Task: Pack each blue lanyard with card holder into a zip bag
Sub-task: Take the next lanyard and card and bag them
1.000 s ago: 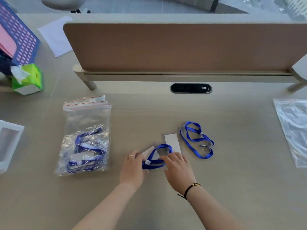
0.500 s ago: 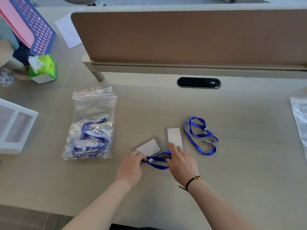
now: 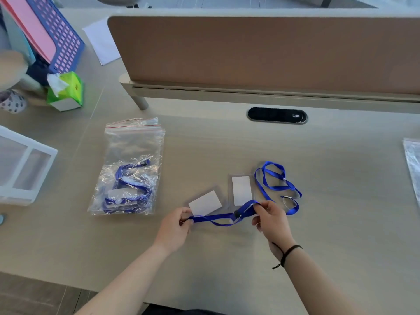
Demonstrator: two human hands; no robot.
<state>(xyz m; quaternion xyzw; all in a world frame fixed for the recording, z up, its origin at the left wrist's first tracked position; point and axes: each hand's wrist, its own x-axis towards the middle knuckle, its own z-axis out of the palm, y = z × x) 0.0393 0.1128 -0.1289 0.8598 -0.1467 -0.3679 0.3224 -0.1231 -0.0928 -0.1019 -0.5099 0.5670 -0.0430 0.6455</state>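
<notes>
- Lanyard (image 3: 221,216), blue, is stretched between our two hands just above the table (image 3: 341,223), a little in from the near table edge; one strand sags below the taut one, and a dark clip sits on it toward our right hand.
- Our left hand (image 3: 175,228) pinches the lanyard's left end with curled fingers; our right hand (image 3: 271,220) pinches the right end, where the strap folds over the fingertips.
- Open table surface stretches to the right of the lanyard as far as a clear plastic sheet (image 3: 412,164) at the frame's edge, and bare table also lies between the lanyard and the near edge, where our forearms cross.
- Just behind the lanyard lie two card holders with white cards: one tilted (image 3: 205,203), close to our left hand, and one upright (image 3: 242,190), close to our right hand.
- A second blue lanyard (image 3: 276,186) lies looped on the table just behind and right of the held one, beside the upright card holder.
- Left of the lanyard, apart from it, lies a stack of zip bags (image 3: 131,167) with blue lanyards packed inside.
- Well behind the lanyard stands a brown divider panel (image 3: 261,55) with a dark cable slot (image 3: 277,115) before it.
- Far left of the lanyard sit a white tray (image 3: 22,164) and a green tissue box (image 3: 67,92).
</notes>
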